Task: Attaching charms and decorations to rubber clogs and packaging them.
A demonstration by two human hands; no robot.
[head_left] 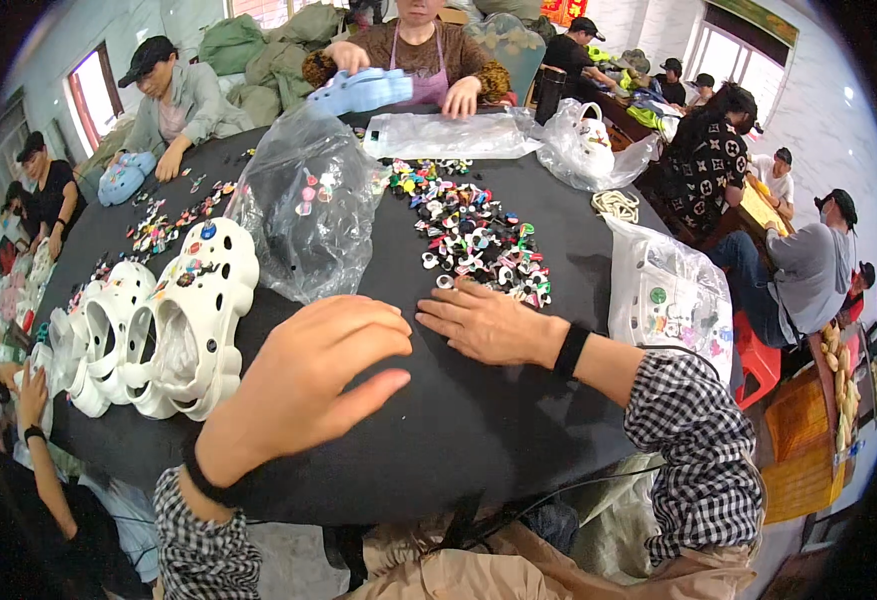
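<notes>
My left hand [323,375] hovers over the near part of the black table [438,430], its thumb held apart from the curved fingers and nothing between them. Flat at the near end of a pile of small colourful shoe charms [483,245] lies my right hand [488,322], fingers stretched out. What may be under that palm is hidden. White clogs [198,310] with charms on them stand in a row left of my left hand. Beyond them is a clear plastic bag [308,205] with a few charms showing in it.
A bagged pair of white clogs [666,290] lies at the right edge. Another bagged white clog [590,140] is at the far right, near a bundle of cream bands [615,206]. Across the table, a person in an apron holds a blue clog [361,90]; another sits left with a blue clog [126,178].
</notes>
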